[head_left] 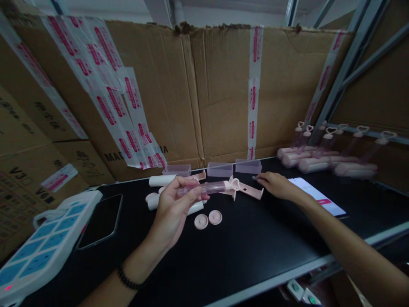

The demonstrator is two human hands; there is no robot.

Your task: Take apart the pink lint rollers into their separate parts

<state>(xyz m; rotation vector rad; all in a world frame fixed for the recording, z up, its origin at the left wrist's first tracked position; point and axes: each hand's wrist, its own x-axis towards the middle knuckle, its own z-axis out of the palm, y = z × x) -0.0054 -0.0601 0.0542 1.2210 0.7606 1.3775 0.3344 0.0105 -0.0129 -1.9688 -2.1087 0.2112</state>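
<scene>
Head view: left hand [174, 207] has fingers clamped around clear tube [214, 186] with pink heart loop [235, 184], held above tabletop [243, 251]. Right hand [276, 185]: fingers pinched on small clear piece [254, 178], near pink bracket [251, 191]. Two round caps [201, 221] lie closer in.

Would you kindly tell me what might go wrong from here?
The tube might slip, as only the left hand holds it above the table. The two pink discs lie loose nearby, so a falling tube could knock them. The lit phone lies beside the right arm, which might nudge it.
</scene>
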